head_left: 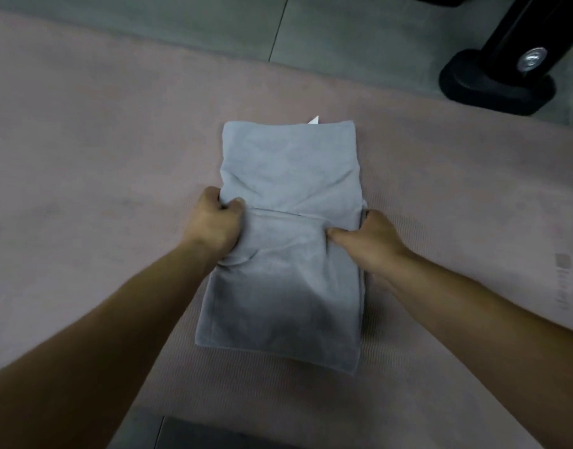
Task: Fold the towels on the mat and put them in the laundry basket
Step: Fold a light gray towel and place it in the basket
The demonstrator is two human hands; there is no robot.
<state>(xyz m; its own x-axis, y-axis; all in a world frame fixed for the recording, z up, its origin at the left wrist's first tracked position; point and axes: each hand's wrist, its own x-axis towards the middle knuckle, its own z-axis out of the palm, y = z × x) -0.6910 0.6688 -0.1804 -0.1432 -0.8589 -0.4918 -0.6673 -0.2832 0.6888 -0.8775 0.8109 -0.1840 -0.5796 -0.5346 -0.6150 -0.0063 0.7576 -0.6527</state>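
Pink and soft-looking, the mat [100, 140] fills most of the view and lies flat on a grey tiled floor [181, 30]. On the middle of the mat lies 1 grey towel [288, 163], folded into a long strip that runs away from the person. I think it lies flat there so the mat can keep it steady for the next fold.

Up in the far right corner, off the mat, stands the black foot of a stand [492, 82].

Both hands are on the towel, 1 on each long side, about halfway along. The left hand [214, 222] is curled tight and pinches the left edge, with cloth bunched under the thumb. The right hand [372, 244] grips the right edge, thumb on top and fingers tucked under the side. A crease runs across the towel between the 2 hands (that is likely where the next fold will go). Holding both sides at the same spot should keep the edges lined up.

The laundry basket is not in view, so I cannot say what is in it. No other towels show either.

A small white tag [314, 119] peeks out at the far edge of the towel. Smallest of all is a shiny bolt [533, 58] on the black foot.
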